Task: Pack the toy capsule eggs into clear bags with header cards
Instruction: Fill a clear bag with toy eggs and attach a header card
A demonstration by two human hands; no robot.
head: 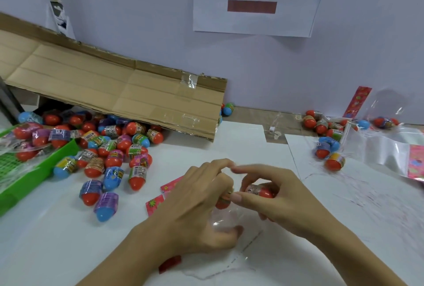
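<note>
hands (231, 196) around capsule egg (259, 190)

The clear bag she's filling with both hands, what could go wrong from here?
1. The right hand pinches a red capsule egg at the mouth of the clear bag; the flimsy film could fold shut, so the egg slips out.
2. The left hand covers the bag's opening and another egg, so the fit is hard to judge.
3. The loose egg pile lies close on the left; an elbow could send eggs rolling.

Glossy plastic eggs (137, 180), brown corrugated cardboard (114, 88), crinkly clear bag (229, 223).
</note>
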